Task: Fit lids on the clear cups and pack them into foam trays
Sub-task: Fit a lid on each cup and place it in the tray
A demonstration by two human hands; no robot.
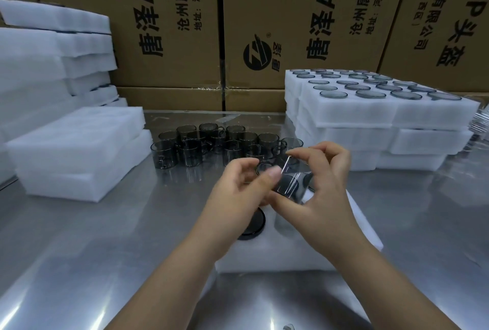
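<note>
Steel table [105, 237], foam trays [76, 155] stacked, cardboard boxes [169, 25] behind

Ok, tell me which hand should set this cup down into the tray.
Probably the right hand: its fingers and thumb wrap the clear cup above the foam tray. The left hand only pinches its rim.

The steel worktop [105, 237] carries a cluster of dark-tinted cups [211, 144] at 12 o'clock. A single foam tray [277, 258] lies near the 6 o'clock edge with a dark lid [251, 224] set in one pocket. Plain foam slabs [79, 155] are stacked at 9 o'clock. Filled tray stacks [370, 118] sit at 2 o'clock, lids showing on top.
</note>
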